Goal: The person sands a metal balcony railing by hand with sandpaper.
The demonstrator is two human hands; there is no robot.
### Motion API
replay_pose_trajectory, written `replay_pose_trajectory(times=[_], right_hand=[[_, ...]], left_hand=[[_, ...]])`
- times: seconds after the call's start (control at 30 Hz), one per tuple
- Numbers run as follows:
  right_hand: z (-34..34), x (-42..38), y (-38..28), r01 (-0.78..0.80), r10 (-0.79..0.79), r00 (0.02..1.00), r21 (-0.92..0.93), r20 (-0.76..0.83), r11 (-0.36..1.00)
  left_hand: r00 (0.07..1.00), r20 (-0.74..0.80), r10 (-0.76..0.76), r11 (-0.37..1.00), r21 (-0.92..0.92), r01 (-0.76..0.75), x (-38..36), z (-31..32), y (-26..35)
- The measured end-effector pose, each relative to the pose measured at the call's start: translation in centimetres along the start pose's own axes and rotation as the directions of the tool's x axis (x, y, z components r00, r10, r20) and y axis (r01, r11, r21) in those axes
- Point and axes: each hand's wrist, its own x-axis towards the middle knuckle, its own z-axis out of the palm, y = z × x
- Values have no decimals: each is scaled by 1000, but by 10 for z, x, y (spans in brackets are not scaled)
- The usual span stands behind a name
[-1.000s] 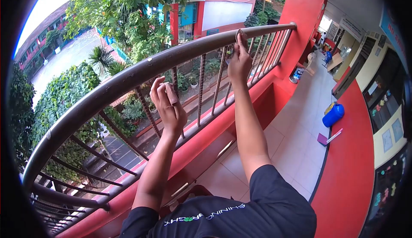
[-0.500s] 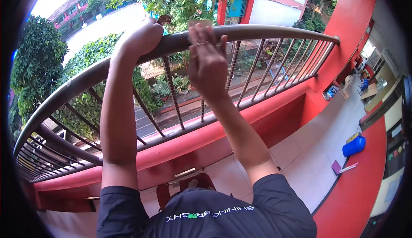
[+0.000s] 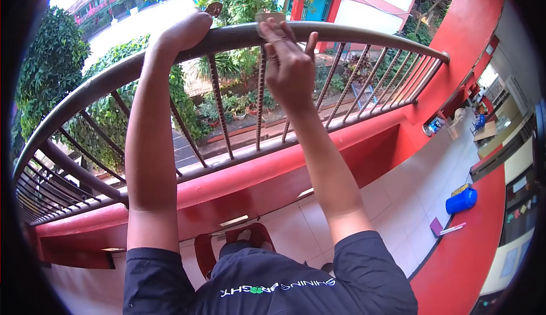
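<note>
The brown metal handrail [image 3: 369, 34] curves across the view above dark ribbed bars [image 3: 218, 102]. My left hand [image 3: 181, 32] is closed over its top, the fingers hidden on the far side. A small brown rounded thing [image 3: 214, 9] shows just past that hand; whether I hold it cannot be made out. Farther right, my right hand [image 3: 289, 67] presses a small flat tan piece [image 3: 271, 16], sandpaper-like, against the rail. Its fingers reach up along the piece, and the thumb stands away to the right.
A red ledge [image 3: 256, 175] runs below the bars. On the right, a blue container [image 3: 461, 200] and a purple item [image 3: 436, 227] stand by a red wall [image 3: 475, 241]. A red seat [image 3: 259, 238] is below me. Plants and buildings lie beyond the railing.
The rail and my left hand appear higher in the view. My right hand has shifted slightly right and away from the left, with the tan piece still under its fingers.
</note>
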Motion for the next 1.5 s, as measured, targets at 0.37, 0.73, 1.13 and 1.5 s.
replay_pose_trajectory(times=[0.37, 0.73, 1.13, 1.5], right_hand=[[8, 6, -11, 53, -53, 999, 44, -10, 998], [9, -2, -13, 10, -13, 996, -37, -88, 999], [-7, 23, 43, -223, 194, 967, -178, -164, 959], [-17, 14, 65, -216, 197, 973, -163, -123, 963]], left_hand=[[995, 20, 93, 995, -20, -93, 6, 4, -8], [983, -179, -25, 994, -105, 7, -9, 5, -1], [903, -430, 25, 985, -146, -97, -32, -4, -4], [976, -219, 12, 998, -56, -25, -40, -12, -15]])
